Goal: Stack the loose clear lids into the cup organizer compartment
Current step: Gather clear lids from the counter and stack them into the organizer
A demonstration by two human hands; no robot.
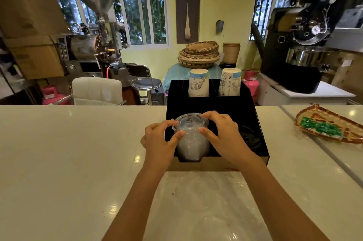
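A black cup organizer (231,107) stands on the white counter ahead of me. In its front left compartment sits a tall stack of clear lids (191,142), rising above the rim. My left hand (161,140) grips the stack's left side near the top, thumb and fingers on the uppermost lids. My right hand (222,134) holds the right side the same way. Loose clear lids (196,187) lie flat on the counter between my forearms, faint against the white top, with another clear lid (218,227) closer to me.
Two stacks of paper cups (198,83) (230,82) stand in the organizer's back slots. Dark lids (249,138) fill the front right compartment. A woven tray with green packets (326,126) lies at the right. Chairs and roasting machines stand beyond the counter.
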